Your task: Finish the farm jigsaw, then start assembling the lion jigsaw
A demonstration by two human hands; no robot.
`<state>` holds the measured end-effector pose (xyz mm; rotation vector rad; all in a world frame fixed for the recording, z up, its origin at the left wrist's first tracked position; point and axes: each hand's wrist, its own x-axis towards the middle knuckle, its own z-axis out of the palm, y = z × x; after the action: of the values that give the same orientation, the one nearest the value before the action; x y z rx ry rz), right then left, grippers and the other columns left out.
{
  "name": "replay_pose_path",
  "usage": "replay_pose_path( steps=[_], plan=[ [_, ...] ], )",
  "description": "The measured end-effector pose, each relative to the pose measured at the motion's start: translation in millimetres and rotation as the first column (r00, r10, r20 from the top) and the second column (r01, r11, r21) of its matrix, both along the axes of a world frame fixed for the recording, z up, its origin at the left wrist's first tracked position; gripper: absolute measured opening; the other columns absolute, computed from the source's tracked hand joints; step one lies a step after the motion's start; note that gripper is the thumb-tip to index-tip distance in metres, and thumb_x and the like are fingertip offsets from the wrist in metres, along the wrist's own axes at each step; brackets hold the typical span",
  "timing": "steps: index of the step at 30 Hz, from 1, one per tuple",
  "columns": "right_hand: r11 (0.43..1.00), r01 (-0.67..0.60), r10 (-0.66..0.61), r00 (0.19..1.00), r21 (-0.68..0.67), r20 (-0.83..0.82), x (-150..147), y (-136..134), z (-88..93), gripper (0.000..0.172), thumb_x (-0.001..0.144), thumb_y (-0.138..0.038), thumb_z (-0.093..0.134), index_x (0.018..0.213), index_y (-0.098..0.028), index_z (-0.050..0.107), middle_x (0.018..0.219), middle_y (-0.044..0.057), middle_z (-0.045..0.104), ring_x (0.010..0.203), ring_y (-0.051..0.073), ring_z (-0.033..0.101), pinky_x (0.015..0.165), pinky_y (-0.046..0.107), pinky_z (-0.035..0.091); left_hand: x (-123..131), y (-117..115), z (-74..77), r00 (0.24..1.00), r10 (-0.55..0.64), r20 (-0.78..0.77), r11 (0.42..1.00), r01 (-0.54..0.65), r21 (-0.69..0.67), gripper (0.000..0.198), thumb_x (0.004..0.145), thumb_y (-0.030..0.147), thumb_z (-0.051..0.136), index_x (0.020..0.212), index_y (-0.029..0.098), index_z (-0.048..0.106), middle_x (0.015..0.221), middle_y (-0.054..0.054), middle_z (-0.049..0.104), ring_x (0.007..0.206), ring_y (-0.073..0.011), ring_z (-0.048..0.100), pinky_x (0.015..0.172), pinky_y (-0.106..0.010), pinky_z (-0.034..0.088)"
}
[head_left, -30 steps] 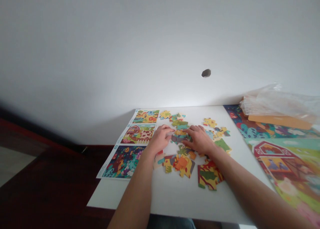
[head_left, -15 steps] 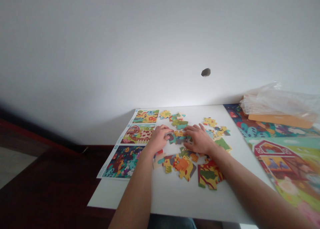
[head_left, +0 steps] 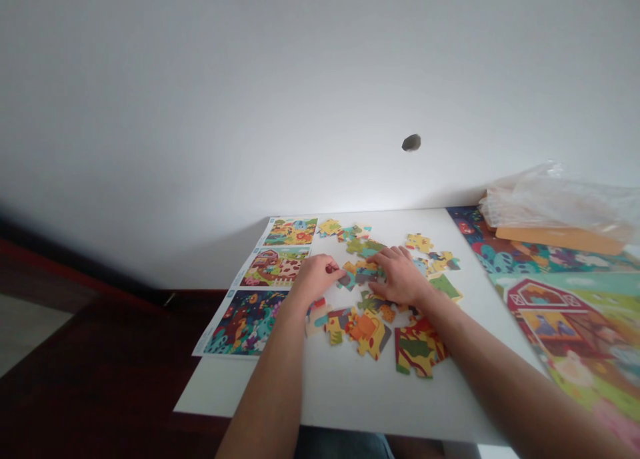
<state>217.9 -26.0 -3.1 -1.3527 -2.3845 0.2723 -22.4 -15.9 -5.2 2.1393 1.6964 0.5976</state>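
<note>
Left hand (head_left: pixel 314 277) pinches the piece (head_left: pixel 361 272), fingers curled together on its left side; right hand (head_left: pixel 400 277) presses its right side, fingers apart. The piece lies on the table (head_left: pixel 350 392), nearer its far edge

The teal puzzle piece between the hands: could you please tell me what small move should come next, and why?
Probably nudge the teal piece rightward into the yellow pieces under the right hand: the left hand seems to pinch its edge, while the right hand lies flat, steadying its neighbours.
</note>
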Motion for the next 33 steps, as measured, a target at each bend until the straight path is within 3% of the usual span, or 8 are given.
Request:
replay_pose_path(
  steps=[5, 8, 11, 14, 16, 19, 23, 33],
  plan=[
    [0.997, -0.002, 0.008, 0.998, 0.076, -0.067, 0, -1, 1.5, 0.05, 0.076, -0.041, 0.068, 0.12, -0.02, 0.061, 0.111, 0.011, 0.061, 0.105, 0.029, 0.051, 0.101, 0.047, 0.033, 2, -2, 2.4, 0.999, -0.032, -0.007, 0.999, 0.032, 0.015, 0.049, 0.09, 0.05, 0.052, 0.057, 0.017, 0.065, 0.055, -0.001, 0.059, 0.056, -0.0135, 0.051, 0.059, -0.025, 0.035],
    [0.989, -0.04, 0.059, 0.99, 0.144, -0.131, -4, -5, 6.0, 0.048, 0.079, -0.042, 0.067, 0.121, -0.02, 0.059, 0.112, 0.011, 0.06, 0.106, 0.029, 0.05, 0.101, 0.046, 0.034, 9, -3, 3.4, 0.976, -0.052, 0.213, 0.999, 0.049, 0.018, 0.042, 0.091, 0.051, 0.051, 0.081, 0.016, 0.072, 0.066, -0.001, 0.064, 0.062, -0.0145, 0.055, 0.061, -0.024, 0.039],
    [0.981, -0.096, 0.123, 0.979, 0.168, -0.16, -9, -10, 8.6, 0.051, 0.083, -0.045, 0.064, 0.128, -0.022, 0.055, 0.115, 0.011, 0.06, 0.108, 0.028, 0.05, 0.103, 0.046, 0.033, 15, -4, 3.1, 0.883, -0.126, 0.452, 0.985, 0.166, -0.051, 0.035, 0.087, 0.045, 0.059, 0.106, 0.017, 0.069, 0.083, -0.003, 0.071, 0.073, -0.0169, 0.063, 0.065, -0.024, 0.045],
    [0.984, -0.116, 0.135, 0.982, 0.136, -0.135, -12, -11, 7.2, 0.057, 0.085, -0.047, 0.063, 0.135, -0.023, 0.051, 0.118, 0.011, 0.06, 0.111, 0.029, 0.05, 0.105, 0.049, 0.03, 14, -1, 0.8, 0.838, -0.077, 0.541, 0.976, 0.174, -0.13, 0.03, 0.086, 0.04, 0.058, 0.103, 0.017, 0.066, 0.081, -0.004, 0.07, 0.06, -0.0148, 0.06, 0.056, -0.024, 0.044],
    [0.989, -0.107, 0.117, 0.988, 0.101, -0.104, -12, -10, 5.0, 0.062, 0.083, -0.047, 0.065, 0.138, -0.023, 0.049, 0.123, 0.011, 0.059, 0.114, 0.03, 0.049, 0.107, 0.051, 0.028, 10, 2, -0.8, 0.854, 0.006, 0.521, 0.989, 0.071, -0.127, 0.025, 0.085, 0.039, 0.058, 0.096, 0.017, 0.064, 0.075, -0.002, 0.068, 0.051, -0.0129, 0.055, 0.051, -0.023, 0.042],
    [0.993, -0.102, 0.105, 0.993, 0.055, -0.061, -11, -8, 1.5, 0.062, 0.083, -0.047, 0.066, 0.138, -0.023, 0.051, 0.127, 0.011, 0.059, 0.117, 0.03, 0.048, 0.109, 0.054, 0.025, 0, 6, -1.8, 0.902, 0.124, 0.413, 0.992, -0.129, -0.015, 0.016, 0.08, 0.031, 0.059, 0.087, 0.018, 0.064, 0.075, -0.002, 0.069, 0.062, -0.016, 0.062, 0.059, -0.025, 0.044],
    [0.994, -0.112, 0.112, 0.994, 0.012, 0.0, -10, -7, -1.4, 0.041, 0.084, -0.048, 0.064, 0.119, -0.027, 0.067, 0.127, 0.009, 0.06, 0.118, 0.031, 0.047, 0.11, 0.06, 0.02, -7, 8, -0.5, 0.925, 0.264, 0.272, 0.957, -0.286, 0.042, 0.012, 0.078, 0.026, 0.058, 0.085, 0.019, 0.065, 0.077, -0.003, 0.071, 0.073, -0.0185, 0.065, 0.066, -0.026, 0.044],
    [0.998, -0.068, 0.068, 0.998, -0.013, 0.007, -10, -8, -1.6, 0.034, 0.085, -0.046, 0.064, 0.112, -0.028, 0.07, 0.121, 0.007, 0.063, 0.114, 0.03, 0.048, 0.11, 0.066, 0.017, -6, 5, 6.2, 0.936, 0.331, 0.118, 0.943, -0.334, -0.001, 0.01, 0.078, 0.026, 0.056, 0.074, 0.021, 0.064, 0.071, -0.001, 0.069, 0.069, -0.0183, 0.063, 0.064, -0.027, 0.039]
  ],
)
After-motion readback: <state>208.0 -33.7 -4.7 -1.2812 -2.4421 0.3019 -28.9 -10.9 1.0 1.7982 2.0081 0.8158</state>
